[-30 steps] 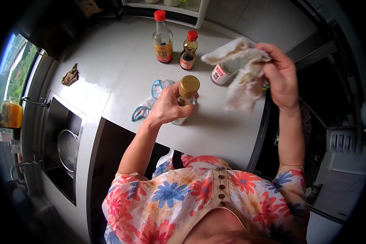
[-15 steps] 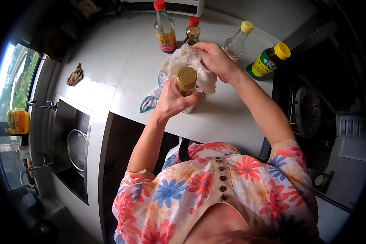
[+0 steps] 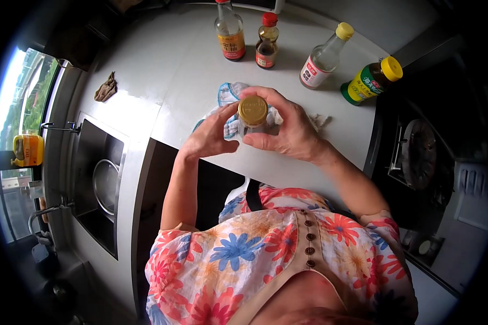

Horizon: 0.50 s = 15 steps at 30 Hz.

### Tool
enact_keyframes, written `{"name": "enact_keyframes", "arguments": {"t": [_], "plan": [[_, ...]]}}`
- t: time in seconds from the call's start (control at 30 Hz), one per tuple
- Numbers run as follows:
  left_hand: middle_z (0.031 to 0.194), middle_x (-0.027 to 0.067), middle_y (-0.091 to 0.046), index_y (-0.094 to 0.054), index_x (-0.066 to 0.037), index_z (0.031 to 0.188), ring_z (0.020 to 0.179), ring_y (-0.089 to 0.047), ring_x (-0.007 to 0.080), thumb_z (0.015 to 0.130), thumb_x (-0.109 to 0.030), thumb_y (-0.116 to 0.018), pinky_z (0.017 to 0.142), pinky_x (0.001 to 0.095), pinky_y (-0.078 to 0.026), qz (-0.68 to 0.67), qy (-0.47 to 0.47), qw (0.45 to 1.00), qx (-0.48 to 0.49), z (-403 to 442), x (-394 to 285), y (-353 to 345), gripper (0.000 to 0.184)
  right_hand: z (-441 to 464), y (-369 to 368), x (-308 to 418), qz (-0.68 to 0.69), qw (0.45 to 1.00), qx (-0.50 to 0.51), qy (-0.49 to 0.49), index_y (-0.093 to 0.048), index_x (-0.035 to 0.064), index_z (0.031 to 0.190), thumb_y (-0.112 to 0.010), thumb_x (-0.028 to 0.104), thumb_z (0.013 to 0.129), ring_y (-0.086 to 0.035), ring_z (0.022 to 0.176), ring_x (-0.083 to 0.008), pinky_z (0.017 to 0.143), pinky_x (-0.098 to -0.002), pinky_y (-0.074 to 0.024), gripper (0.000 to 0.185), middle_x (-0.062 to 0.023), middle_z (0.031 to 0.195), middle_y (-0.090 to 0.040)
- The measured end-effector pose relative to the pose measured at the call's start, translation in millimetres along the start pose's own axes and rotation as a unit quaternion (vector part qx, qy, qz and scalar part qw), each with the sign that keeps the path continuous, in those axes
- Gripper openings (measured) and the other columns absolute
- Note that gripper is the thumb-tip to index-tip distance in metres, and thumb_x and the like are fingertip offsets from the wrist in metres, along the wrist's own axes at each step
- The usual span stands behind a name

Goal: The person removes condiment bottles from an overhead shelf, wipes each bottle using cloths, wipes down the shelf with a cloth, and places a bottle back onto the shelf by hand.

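A glass bottle with a gold cap [image 3: 253, 111] stands upright between my hands over the counter. My right hand [image 3: 287, 127] curls round its right side, fingers behind the cap and thumb in front. On the left side, my left hand [image 3: 214, 132] is curved with thumb and fingers apart, close beside the bottle; whether its fingertips touch the glass is hard to see. Behind the bottle lies a white cloth with blue edging [image 3: 229, 95], partly hidden. Part of a pale, frayed cloth [image 3: 320, 122] shows just beyond my right wrist.
Along the back stand two red-capped bottles [image 3: 231, 40] [image 3: 267, 46], a clear yellow-capped bottle [image 3: 320, 62] and a green-and-yellow bottle [image 3: 367, 81]. A brown rag [image 3: 106, 89] lies at left, near the sink [image 3: 84, 179] holding a metal bowl. A stove [image 3: 417, 154] is at right.
My right hand has let go of the pale cloth, which now lies on the counter, and has come round the gold-capped bottle. My left hand has loosened its grip.
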<state>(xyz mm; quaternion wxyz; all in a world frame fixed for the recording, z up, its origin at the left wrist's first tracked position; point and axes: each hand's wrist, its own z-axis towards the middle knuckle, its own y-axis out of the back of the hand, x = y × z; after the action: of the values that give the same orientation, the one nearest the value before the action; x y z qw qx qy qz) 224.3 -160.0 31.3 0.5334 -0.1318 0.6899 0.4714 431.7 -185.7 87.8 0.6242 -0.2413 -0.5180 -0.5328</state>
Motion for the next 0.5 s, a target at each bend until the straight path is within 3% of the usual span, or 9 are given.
{"name": "enact_keyframes", "arguments": {"t": [0.03,0.07,0.17,0.23,0.27,0.37,0.4,0.5], "plan": [[0.128,0.0209,-0.05,-0.05,-0.004,0.125,0.122,-0.044,0.0363,0.057,-0.004,-0.064,0.101,0.0395,-0.038,-0.012,0.034,0.999,0.016,4,12,11,0.07,4,-9,0,0.025,0.999,-0.005,-0.032,-0.051,0.0011,0.109,-0.072,0.014,0.073,-0.058,0.091,-0.0228,0.083,-0.0334,-0.0466,0.044,-0.0129,0.1,-0.058],[0.127,0.0188,-0.051,-0.053,-0.007,0.123,0.121,-0.045,0.0357,0.058,-0.003,-0.062,0.101,0.0386,-0.038,0.02,0.048,0.998,-0.03,14,23,14,0.066,7,-14,0,0.049,0.997,-0.01,-0.064,-0.052,0.0006,0.105,-0.071,0.012,0.073,-0.059,0.086,-0.0218,0.079,-0.0317,-0.0479,0.039,-0.0115,0.093,-0.059],[0.127,0.0109,-0.053,-0.06,-0.021,0.118,0.12,-0.046,0.0323,0.064,-0.005,-0.058,0.099,0.0408,-0.04,0.155,0.085,0.976,-0.127,56,68,3,0.057,5,-21,-13,0.074,0.995,-0.053,-0.044,-0.054,0.0031,0.094,-0.063,0.002,0.075,-0.052,0.081,-0.0072,0.076,-0.0237,-0.0437,0.02,-0.0012,0.089,-0.058],[0.127,0.0055,-0.052,-0.063,-0.03,0.113,0.122,-0.043,0.0296,0.068,-0.008,-0.056,0.097,0.0441,-0.04,0.331,0.069,0.933,-0.122,77,102,-17,0.05,10,-13,-9,0.113,0.987,-0.088,-0.069,-0.055,0.0027,0.083,-0.057,0.0,0.076,-0.053,0.077,-0.0087,0.074,-0.0247,-0.044,0.008,-0.003,0.082,-0.058],[0.13,0.0026,-0.05,-0.068,-0.032,0.104,0.123,-0.04,0.0287,0.071,-0.015,-0.059,0.096,0.0462,-0.038,0.321,0.085,0.938,-0.099,83,101,-14,0.038,12,-8,-13,0.144,0.981,-0.109,-0.073,-0.055,0.0027,0.082,-0.057,0.0,0.076,-0.054,0.076,-0.0105,0.073,-0.0266,-0.045,0.006,-0.004,0.081,-0.058],[0.129,0.001,-0.051,-0.071,-0.031,0.097,0.124,-0.039,0.0275,0.071,-0.022,-0.064,0.097,0.0456,-0.036,0.309,0.107,0.943,-0.067,92,103,3,0.028,19,6,-14,0.186,0.965,-0.166,-0.085,-0.055,0.0023,0.082,-0.058,0.001,0.077,-0.057,0.069,-0.0163,0.07,-0.0321,-0.0477,0.005,-0.0066,0.072,-0.058],[0.115,0.0057,-0.06,-0.072,-0.023,0.095,0.109,-0.052,0.0277,0.075,-0.032,-0.067,0.091,0.0422,-0.043,0.308,0.023,0.947,-0.087,89,102,12,0.022,21,9,-14,0.201,0.96,-0.177,-0.078,-0.057,0.0024,0.08,-0.061,0.003,0.078,-0.057,0.067,-0.0134,0.068,-0.0294,-0.0479,0.004,-0.0051,0.071,-0.059],[0.093,0.0084,-0.067,-0.071,-0.009,0.094,0.083,-0.062,0.0234,0.082,-0.034,-0.065,0.077,0.0362,-0.05,0.024,0.177,0.983,-0.047,88,52,38,0.029,27,17,-18,0.228,0.947,-0.215,-0.066,-0.059,0.0024,0.079,-0.064,0.005,0.079,-0.058,0.065,-0.0112,0.065,-0.0275,-0.0486,0.005,-0.0041,0.069,-0.061]]}}
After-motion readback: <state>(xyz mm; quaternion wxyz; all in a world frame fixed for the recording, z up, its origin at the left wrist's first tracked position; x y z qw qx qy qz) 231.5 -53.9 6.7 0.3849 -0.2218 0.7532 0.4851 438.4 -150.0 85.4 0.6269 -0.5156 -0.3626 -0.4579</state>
